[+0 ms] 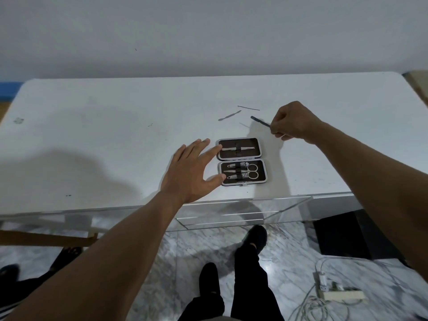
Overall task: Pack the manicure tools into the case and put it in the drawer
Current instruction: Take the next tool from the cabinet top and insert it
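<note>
Case [242, 161] lies open flat near front edge of white table [92, 135]; left hand [192, 172] spread wide, holding nothing, fingertips touching case's left rim, likely steadying it for loading; right hand [293, 122] closed, pinching thin dark tool [260, 121] beyond case's far right corner, seemingly bringing it over; case brown-lined, metal-rimmed; tweezers [238, 148] strapped in far half, clippers and scissors in near half; two slim tools [238, 112] loose beyond case; drawers below case's near edge.

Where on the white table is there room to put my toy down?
The table is bare left of the left hand, out to the far left corner. It is crowded near the open case and behind it, where loose tools lie by the right hand.
</note>
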`<state>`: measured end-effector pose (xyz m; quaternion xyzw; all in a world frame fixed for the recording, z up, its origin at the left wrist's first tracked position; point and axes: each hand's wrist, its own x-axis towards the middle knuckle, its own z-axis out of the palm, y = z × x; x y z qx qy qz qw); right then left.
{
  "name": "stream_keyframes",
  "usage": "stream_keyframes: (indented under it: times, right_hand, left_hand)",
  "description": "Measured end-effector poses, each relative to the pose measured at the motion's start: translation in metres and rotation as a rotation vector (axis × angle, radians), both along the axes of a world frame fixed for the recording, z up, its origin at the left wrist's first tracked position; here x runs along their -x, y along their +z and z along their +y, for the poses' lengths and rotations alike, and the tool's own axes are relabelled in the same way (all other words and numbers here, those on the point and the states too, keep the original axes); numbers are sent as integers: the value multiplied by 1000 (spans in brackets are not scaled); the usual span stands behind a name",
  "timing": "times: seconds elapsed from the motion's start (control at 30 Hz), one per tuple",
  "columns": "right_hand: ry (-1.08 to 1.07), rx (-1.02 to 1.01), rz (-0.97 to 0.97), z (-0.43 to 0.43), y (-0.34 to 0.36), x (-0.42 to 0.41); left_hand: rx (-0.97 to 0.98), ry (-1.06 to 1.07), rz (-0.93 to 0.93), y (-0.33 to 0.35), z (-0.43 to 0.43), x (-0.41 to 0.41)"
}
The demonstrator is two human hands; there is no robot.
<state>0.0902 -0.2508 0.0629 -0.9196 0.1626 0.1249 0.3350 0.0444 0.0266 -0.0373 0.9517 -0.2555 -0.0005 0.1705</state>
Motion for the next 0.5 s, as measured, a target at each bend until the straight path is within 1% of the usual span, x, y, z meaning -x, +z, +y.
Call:
stream_keyframes:
  times: [0.1, 0.27, 0.33, 0.5]
  right_hand:
    - [31, -69, -29, 0, 5, 11]
    - [107, -89, -48, -2, 6, 29]
    - [161, -55, -37, -2, 3, 35]
    - [305, 125, -61, -3, -5, 44]
  left_hand:
    - [-8, -5, 2, 0, 0, 0]
    - [-18, -8, -13, -2, 0, -1]
    - [-19, -9, -17, -3, -1, -1]
    - [-22, -9, -23, -3, -1, -1]
